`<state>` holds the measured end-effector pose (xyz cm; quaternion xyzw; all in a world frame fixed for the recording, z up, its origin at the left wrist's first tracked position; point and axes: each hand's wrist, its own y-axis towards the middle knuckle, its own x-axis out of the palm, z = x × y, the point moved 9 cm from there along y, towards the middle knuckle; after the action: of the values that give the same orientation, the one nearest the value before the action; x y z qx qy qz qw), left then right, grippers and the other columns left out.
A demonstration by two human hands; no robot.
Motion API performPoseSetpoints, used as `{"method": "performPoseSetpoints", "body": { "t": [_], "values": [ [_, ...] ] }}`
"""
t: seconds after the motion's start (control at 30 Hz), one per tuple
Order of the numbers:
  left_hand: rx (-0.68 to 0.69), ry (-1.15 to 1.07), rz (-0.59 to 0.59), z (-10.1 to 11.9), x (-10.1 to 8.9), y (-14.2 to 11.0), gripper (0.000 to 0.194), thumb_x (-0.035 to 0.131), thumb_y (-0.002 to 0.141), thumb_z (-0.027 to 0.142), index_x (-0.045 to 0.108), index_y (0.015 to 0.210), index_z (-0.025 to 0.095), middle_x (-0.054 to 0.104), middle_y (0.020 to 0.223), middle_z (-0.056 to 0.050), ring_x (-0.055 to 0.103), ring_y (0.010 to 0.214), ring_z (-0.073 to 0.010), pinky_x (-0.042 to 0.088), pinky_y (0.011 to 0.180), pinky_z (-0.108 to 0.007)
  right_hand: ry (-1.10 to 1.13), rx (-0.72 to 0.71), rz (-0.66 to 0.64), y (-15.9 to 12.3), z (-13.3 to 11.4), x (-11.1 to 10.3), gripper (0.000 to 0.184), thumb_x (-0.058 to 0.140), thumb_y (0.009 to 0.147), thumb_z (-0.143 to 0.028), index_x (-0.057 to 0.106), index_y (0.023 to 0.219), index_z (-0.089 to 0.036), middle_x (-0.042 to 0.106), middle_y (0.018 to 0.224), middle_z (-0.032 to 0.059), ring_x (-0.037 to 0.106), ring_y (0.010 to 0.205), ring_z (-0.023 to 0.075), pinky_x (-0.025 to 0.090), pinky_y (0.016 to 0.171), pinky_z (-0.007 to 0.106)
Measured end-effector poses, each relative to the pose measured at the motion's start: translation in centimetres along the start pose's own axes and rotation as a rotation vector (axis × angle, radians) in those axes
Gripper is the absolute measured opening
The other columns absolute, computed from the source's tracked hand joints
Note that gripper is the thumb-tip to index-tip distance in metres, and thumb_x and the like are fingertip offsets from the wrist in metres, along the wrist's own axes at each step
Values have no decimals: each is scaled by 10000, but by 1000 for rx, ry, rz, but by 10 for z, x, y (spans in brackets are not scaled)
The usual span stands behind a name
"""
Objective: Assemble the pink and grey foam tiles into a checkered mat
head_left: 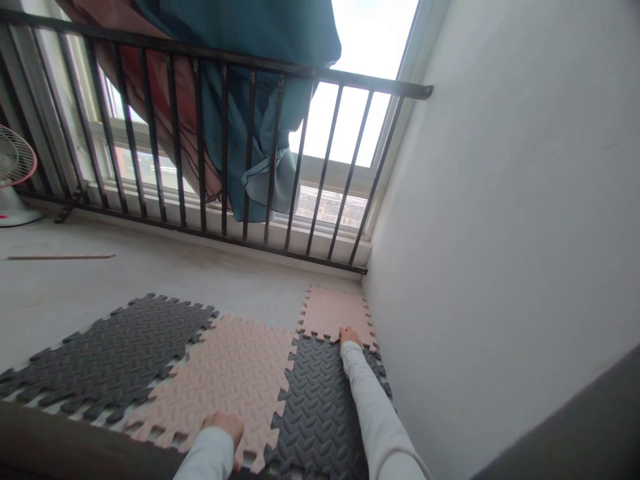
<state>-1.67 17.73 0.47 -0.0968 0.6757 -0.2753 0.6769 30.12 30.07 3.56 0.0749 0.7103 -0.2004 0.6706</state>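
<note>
My left hand is closed, knuckles up, and rests on the near part of a large pink foam mat tile; its fingertips are hidden. Stretched forward, my right hand has its fingers curled on the near edge of a smaller-looking pink foam mat tile by the wall corner. That edge meets a dark grey foam mat tile, which lies beneath my right forearm. Another dark grey foam tile lies to the left, with gaps showing along its toothed seam with the large pink one.
A white wall rises close on the right. Black railing runs across the back before a window with a blue and red curtain. A fan stands at far left, near a thin stick on the floor.
</note>
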Motion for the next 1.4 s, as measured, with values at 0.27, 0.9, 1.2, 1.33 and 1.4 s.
{"method": "performPoseSetpoints", "body": {
  "t": [0.27, 0.9, 1.2, 1.33, 1.4],
  "values": [
    [-6, 43, -62, 1, 3, 0, 567, 690, 416, 259, 636, 968, 143, 616, 1040, -155, 515, 1022, -328, 443, 850, -437, -29, -14, -20, -6, 0, 8, 420, 231, 832, -168, 478, 1164, -238, 447, 1248, 89, 399, 1140, 191, 358, 853, 340],
    [-23, 125, -34, 6, -15, -23, 424, 651, 537, 251, 645, 951, 161, 628, 1010, -160, 543, 996, -289, 451, 843, -391, -22, -52, -31, -26, 7, 37, 728, 181, 805, -560, 169, 1333, -60, 122, 1414, 124, 105, 1295, 209, 73, 1043, 389],
    [-15, 113, -38, 0, -7, -15, 432, 640, 531, 234, 640, 958, 165, 619, 1033, -154, 538, 1006, -285, 450, 841, -388, -33, 18, -43, -27, 39, 26, 678, 233, 815, -520, 274, 1300, -49, 265, 1369, 145, 216, 1264, 222, 119, 1034, 359],
    [-7, 127, -28, 1, -7, -15, 404, 637, 535, 243, 652, 933, 179, 628, 1012, -152, 539, 1002, -293, 450, 836, -397, -28, 87, -41, -22, 47, 15, 711, 241, 807, -539, 291, 1288, -17, 294, 1345, 188, 253, 1246, 250, 161, 1017, 364],
    [4, 123, -30, 3, -8, -16, 409, 641, 526, 243, 654, 929, 178, 631, 1004, -156, 538, 1001, -299, 451, 834, -404, -20, 156, -24, -23, 57, 16, 745, 230, 807, -547, 222, 1306, 7, 229, 1367, 207, 211, 1261, 264, 155, 1016, 380]
  ]
}}
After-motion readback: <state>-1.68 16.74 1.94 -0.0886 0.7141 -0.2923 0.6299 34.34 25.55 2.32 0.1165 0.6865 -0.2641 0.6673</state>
